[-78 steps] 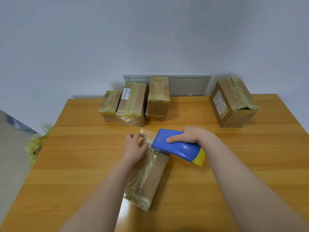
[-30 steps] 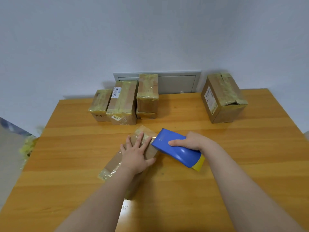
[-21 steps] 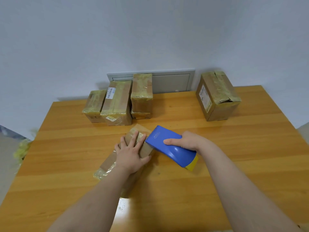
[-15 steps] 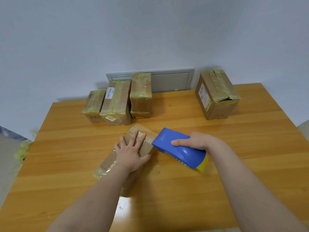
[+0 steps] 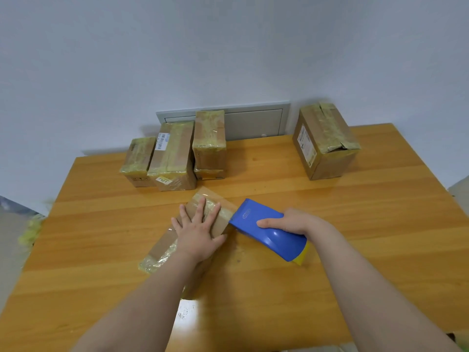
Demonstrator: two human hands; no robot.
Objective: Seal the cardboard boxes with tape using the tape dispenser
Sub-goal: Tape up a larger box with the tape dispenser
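A long, flat cardboard box (image 5: 162,247) wrapped in clear tape lies slantwise at the table's middle. My left hand (image 5: 198,231) presses flat on its top with fingers spread. My right hand (image 5: 291,221) grips a blue tape dispenser (image 5: 269,231) with a yellow rear end. The dispenser's front tip meets the box's right edge beside my left hand. My left forearm hides the near end of the box.
Three taped boxes (image 5: 172,154) stand in a row at the back left of the wooden table (image 5: 355,224). A bigger taped box (image 5: 324,141) sits at the back right. A grey wall panel (image 5: 253,120) lies behind them.
The box was turned over and laid flat, and my left hand went from gripping its end to pressing on top. The dispenser pulled right briefly, then returned to the box's edge.
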